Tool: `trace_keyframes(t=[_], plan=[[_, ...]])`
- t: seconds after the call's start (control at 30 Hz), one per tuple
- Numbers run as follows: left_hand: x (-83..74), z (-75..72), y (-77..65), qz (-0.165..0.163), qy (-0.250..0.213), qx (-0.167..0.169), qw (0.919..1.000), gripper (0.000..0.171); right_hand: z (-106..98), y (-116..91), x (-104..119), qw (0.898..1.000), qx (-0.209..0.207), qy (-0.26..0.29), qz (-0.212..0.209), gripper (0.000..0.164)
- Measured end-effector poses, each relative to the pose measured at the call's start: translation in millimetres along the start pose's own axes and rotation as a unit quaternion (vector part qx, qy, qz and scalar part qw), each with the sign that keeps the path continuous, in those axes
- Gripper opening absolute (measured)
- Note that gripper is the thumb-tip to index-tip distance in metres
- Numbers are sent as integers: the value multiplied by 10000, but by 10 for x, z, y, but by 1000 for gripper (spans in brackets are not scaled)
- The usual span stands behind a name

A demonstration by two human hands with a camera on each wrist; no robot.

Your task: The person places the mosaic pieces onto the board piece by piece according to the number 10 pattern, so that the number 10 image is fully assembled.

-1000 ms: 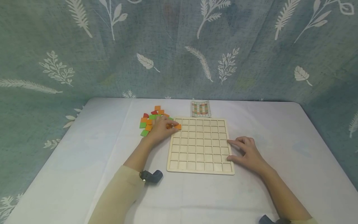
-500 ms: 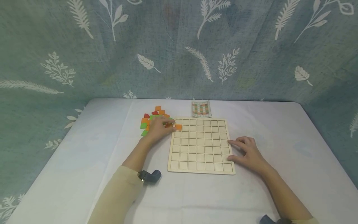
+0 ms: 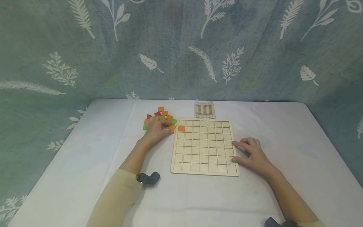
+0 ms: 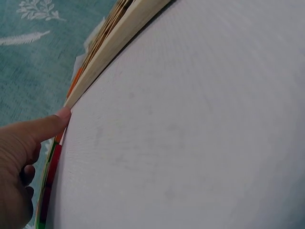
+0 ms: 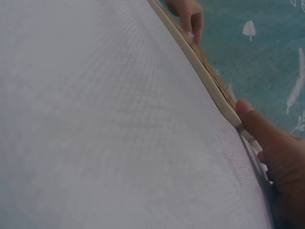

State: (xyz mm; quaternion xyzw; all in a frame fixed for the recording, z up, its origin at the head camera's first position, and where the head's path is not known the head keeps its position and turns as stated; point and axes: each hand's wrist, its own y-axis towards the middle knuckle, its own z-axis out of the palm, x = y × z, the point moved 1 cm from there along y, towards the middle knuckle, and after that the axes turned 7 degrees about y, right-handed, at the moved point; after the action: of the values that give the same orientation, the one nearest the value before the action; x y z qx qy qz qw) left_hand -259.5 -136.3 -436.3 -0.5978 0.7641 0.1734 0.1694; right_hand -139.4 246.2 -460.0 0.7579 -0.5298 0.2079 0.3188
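In the head view a square wooden grid board (image 3: pixel 204 143) lies on the table. An orange square tile (image 3: pixel 181 128) sits in its left column, second cell from the back. My left hand (image 3: pixel 156 130) is just left of the board, thumb and index finger apart around a loose orange tile (image 3: pixel 171 127) on the table. Under and behind that hand is a pile of green, orange and red tiles (image 3: pixel 169 117), partly hidden. With thumb and index finger spread, my right hand (image 3: pixel 250 156) touches the board's right edge; its thumb (image 5: pixel 248 112) shows there in the right wrist view.
A small printed pattern card (image 3: pixel 205 109) lies behind the board. White cloth covers the table (image 3: pixel 210 198), and a leaf-patterned curtain (image 3: pixel 175 56) hangs at its back edge.
My left hand has let go of the orange tile, now flat in its cell, and drawn back left to the pile. My right hand stays at the board's edge.
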Motion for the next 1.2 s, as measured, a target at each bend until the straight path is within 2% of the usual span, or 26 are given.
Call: trace_keyframes(t=[0.53,0.7,1.03,1.2], plan=[[37,14,-27,64,156,71,9998,39,-23,-8,20,9999,12,110,-85,61],[66,22,-48,189,320,-49,9993,36,-19,-3,22,10000,35,71,56,61],[74,15,-86,336,529,-229,9978,31,-19,-1,16,9999,45,128,70,61],[78,3,-104,406,372,-463,9974,30,-23,-1,27,9999,66,127,93,61]])
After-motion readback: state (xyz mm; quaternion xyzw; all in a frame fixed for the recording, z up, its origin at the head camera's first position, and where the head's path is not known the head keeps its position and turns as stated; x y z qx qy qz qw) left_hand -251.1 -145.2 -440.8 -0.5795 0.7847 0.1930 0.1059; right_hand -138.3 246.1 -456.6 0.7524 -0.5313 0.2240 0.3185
